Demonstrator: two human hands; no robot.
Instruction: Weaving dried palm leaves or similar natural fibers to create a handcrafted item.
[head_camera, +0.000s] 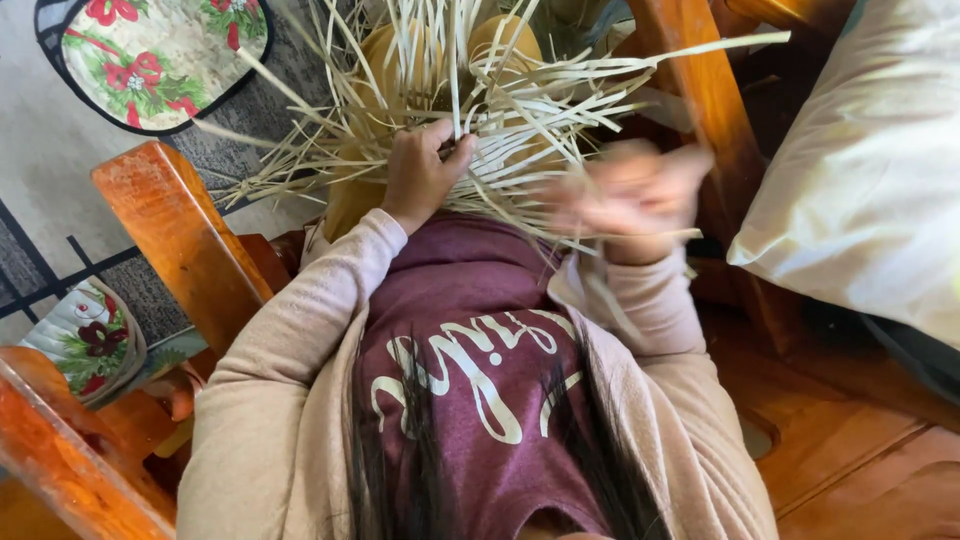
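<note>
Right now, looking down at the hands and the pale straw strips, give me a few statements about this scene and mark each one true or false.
1. The left hand pinches the pale flat straw strips. True.
2. The right hand is sharp and at rest on the wooden chair arm. False: it is blurred and sits among the strips.
3. The person wears a beige cardigan over a maroon top. True.
4. A cream cushion lies to the right. True.
5. The floral pad on the floor is plain blue. False: it shows red flowers and green leaves with a dark edge.
</note>
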